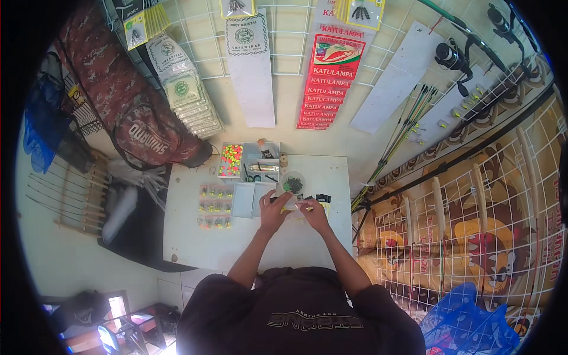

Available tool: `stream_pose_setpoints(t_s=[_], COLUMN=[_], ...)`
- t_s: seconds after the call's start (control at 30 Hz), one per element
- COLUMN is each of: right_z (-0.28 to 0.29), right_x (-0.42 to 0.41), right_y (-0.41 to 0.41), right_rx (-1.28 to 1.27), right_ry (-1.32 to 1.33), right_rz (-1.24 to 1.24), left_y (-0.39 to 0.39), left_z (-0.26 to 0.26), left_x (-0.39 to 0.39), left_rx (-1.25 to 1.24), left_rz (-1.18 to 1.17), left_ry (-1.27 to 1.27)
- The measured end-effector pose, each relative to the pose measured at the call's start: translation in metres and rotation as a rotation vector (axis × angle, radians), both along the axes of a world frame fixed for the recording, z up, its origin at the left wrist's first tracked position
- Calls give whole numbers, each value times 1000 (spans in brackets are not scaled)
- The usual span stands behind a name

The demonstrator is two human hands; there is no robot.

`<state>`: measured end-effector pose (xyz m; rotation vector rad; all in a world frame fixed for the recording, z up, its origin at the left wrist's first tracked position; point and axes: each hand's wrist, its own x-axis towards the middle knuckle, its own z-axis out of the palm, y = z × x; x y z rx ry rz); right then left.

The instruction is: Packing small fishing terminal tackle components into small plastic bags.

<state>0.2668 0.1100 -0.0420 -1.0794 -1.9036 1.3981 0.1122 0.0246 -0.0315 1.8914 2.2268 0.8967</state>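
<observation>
Both hands are over the white table, just in front of a round clear tub [293,179] of dark and green small pieces. My left hand [274,212] has its fingers stretched forward to the tub's near rim, its thumb pointing right. My right hand [313,214] bends inward, fingertips pinched together at a small pale, see-through packet [290,206] between the hands. The packet's outline is blurred, and whether the left fingers grip it is unclear. Black-and-yellow cards [323,199] lie just beyond the right hand, partly covered by it.
A compartment box [243,178] holds orange and yellow beads [231,159], a bottle [266,151] and sticks. Left of my hands are a pale open case [242,200] and rows of small packets [215,206]. A camouflage rod bag [146,128] leans at left; rods [386,155] stand at right.
</observation>
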Motion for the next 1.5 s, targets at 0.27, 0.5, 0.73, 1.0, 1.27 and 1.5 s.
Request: stream_pose_setpoints(t_s=[0.27,0.5,0.73,1.0,1.27,1.5], right_z=[-11,12,-2,0,4,12], right_x=[-18,-53,-71,-77,-74,-61], right_y=[18,54,68,68,67,75], right_rx=[114,609,755,781,745,534], right_ry=[10,-376,-698,-781,-504,-267], right_rz=[-30,-63,120,180,121,69], left_y=[5,16,22,20,20,21], left_z=[1,6,6,4,2,5], left_x=[-15,-31,-35,-39,-40,-42], left_rx=[-15,-52,-83,-104,-106,-88], left_rz=[86,196,179,185,189,181], left_ry=[1,-89,-122,-121,-104,-102])
